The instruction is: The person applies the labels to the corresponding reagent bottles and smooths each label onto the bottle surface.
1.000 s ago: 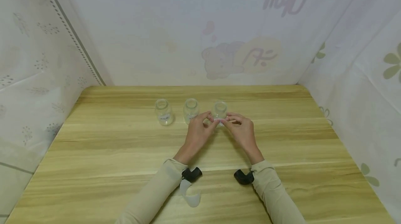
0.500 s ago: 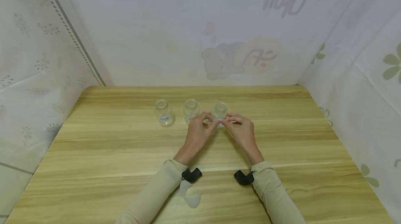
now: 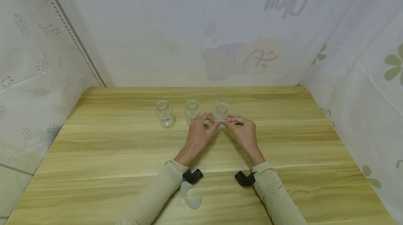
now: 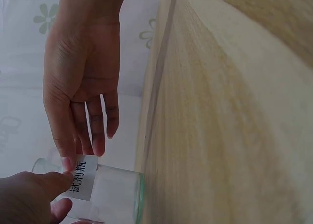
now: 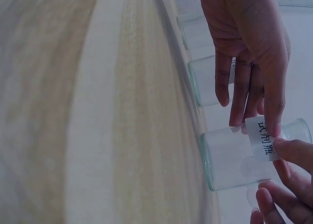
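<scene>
A clear glass jar (image 3: 221, 110) stands upright, rightmost of three, with a white label (image 4: 84, 177) bearing black characters against its front. My left hand (image 3: 200, 129) is at the jar's left, its thumb tip on the label's upper edge and its fingers bent toward the jar's side. From the right, my right hand (image 3: 243, 131) mirrors it, thumb tip beside the other one. Both hands pinch at the label's edge. In the right wrist view the label (image 5: 261, 139) lies against the glass (image 5: 227, 158). The thumbs hide most of it in the head view.
To the left stand a middle jar (image 3: 191, 109) and a left jar (image 3: 163, 113), both open-topped and labelled. A curved pale strip (image 3: 192, 202) lies near my left sleeve. Black wrist mounts (image 3: 245, 178) sit at the cuffs. Patterned cloth walls (image 3: 157, 43) surround the wooden table (image 3: 126, 158).
Slightly less white of the label shows between the thumbs in the head view. Hands and jars otherwise keep their places.
</scene>
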{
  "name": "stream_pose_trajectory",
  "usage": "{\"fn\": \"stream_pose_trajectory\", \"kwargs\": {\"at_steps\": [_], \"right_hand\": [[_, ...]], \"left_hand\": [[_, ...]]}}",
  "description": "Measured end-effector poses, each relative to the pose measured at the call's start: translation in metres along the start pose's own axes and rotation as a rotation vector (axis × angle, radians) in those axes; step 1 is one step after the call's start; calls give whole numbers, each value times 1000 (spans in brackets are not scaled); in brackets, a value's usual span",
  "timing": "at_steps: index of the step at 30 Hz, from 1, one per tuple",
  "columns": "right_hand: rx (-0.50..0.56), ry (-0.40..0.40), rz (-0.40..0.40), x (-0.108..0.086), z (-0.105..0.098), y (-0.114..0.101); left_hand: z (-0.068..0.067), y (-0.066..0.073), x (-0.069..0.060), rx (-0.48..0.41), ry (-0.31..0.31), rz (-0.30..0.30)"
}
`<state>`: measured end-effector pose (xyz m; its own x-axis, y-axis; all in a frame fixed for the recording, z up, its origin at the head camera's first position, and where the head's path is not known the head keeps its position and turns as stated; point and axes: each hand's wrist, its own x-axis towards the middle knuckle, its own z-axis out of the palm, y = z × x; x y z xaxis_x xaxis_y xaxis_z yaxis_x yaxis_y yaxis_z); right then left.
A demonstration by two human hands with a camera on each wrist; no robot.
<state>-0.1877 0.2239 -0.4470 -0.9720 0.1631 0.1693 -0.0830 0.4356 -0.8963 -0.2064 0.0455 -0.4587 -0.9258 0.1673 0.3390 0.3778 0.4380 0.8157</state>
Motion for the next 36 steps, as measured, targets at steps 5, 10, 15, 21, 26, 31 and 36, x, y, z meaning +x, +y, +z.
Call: {"fn": "stream_pose_trajectory", "kwargs": {"at_steps": [5, 10, 15, 21, 26, 31, 36], "right_hand": [[7, 1, -5, 0, 0, 0], [29, 7, -21, 0, 1, 2], [34, 1, -17, -1, 0, 2], [41, -13, -11, -1, -1, 2], [48, -14, -14, -1, -1, 3], [59, -10, -8, -2, -2, 2], [59, -7, -14, -1, -2, 2]], "left_hand": [[0, 0, 0, 5, 6, 16], [1, 0, -2, 9, 19, 32], [1, 0, -2, -1, 17, 25], [0, 0, -2, -26, 7, 23], [0, -1, -3, -37, 6, 33], [0, 0, -2, -35, 10, 33], [0, 1, -2, -34, 6, 22]]}}
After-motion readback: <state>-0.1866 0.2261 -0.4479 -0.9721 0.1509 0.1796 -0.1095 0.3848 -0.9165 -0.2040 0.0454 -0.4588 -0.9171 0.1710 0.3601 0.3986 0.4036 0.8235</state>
